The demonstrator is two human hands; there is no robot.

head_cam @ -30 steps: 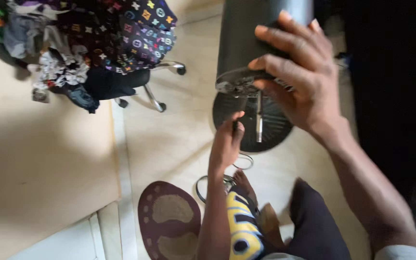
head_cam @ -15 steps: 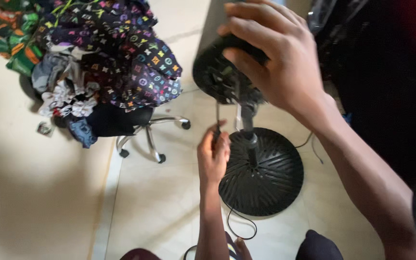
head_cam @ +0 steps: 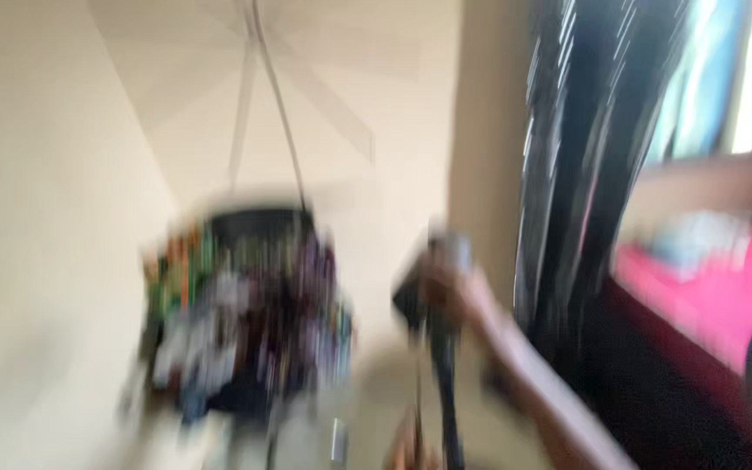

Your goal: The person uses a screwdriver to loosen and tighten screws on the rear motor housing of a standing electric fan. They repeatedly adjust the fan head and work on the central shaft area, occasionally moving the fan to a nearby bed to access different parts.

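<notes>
Head view, blurred: right hand point(head_cam: 450, 292) clasps a dark pole point(head_cam: 446, 383); piled clothes point(head_cam: 245, 322) sit left.

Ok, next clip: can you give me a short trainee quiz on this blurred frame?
1. True or false: the right hand grips the top of the dark pole.
2. Multiple choice: the heap of colourful clothes sits (A) left of the pole, (B) right of the pole, (C) in the right hand.
3. Short answer: what hangs just right of the pole, in front of the window?

Key: 1 true; 2 A; 3 a dark curtain.
</notes>
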